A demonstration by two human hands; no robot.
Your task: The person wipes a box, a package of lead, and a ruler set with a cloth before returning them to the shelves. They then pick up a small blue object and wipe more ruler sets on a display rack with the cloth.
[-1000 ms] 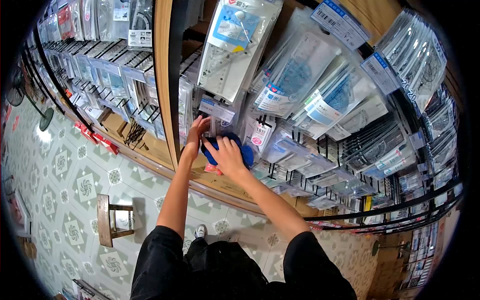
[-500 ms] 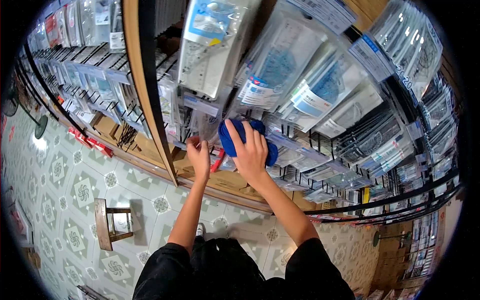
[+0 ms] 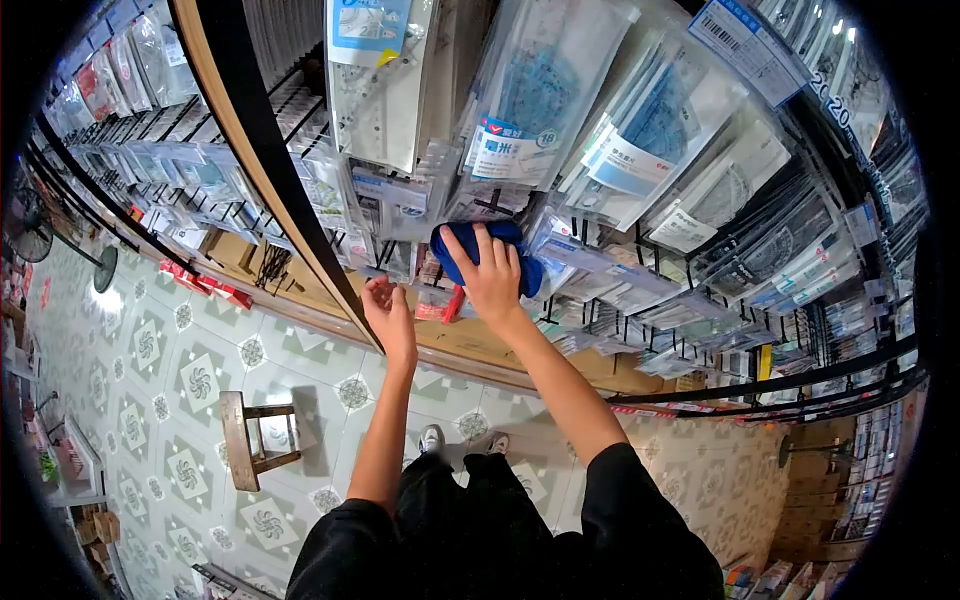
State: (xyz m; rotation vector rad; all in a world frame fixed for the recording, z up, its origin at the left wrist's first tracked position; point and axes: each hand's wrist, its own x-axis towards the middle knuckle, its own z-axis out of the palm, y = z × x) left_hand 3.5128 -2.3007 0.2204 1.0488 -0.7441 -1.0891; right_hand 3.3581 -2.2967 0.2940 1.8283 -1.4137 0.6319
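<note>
A bunched dark blue cloth is under my right hand, whose fingers wrap over its top. The cloth is up against the hanging packs, just below a clear ruler set in a plastic sleeve. My left hand is lower and to the left, its fingers loosely curled and apart, with nothing visible in it. Its fingertips are close to the lower hanging packs and the wooden upright. Between the two hands, a red item shows on the low shelf.
Racks of packaged rulers and set squares fill the right side, with a price label at the top. Below left, a wooden stool stands on the patterned tile floor. A floor fan is at the far left.
The view has shifted, bringing both shoes into sight. My right hand stays on the blue cloth against the rack; my left hand has moved left toward the upright, its fingers more spread.
</note>
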